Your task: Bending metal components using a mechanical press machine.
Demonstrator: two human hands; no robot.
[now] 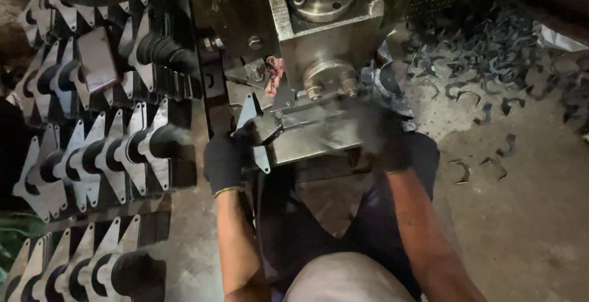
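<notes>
The large grey steel press machine (325, 50) stands directly ahead of the fingers, its ram above the die bed. Rows of stacked flat steel blanks with curved cut-outs (104, 155) stand to the left of the fingers; judged from their number, much stock remains unworked. Small dark C-shaped steel offcuts (485, 69) lie scattered on the concrete floor (527, 228) to the right of the fingers, suggesting many pieces are already punched. The left hand (226, 161), in a black glove, has its fingers closed on one pointed flat steel blank (257, 136) at the die. The right hand (383, 139), also gloved, is motion-blurred at the bed's right; its finger state cannot be told.
</notes>
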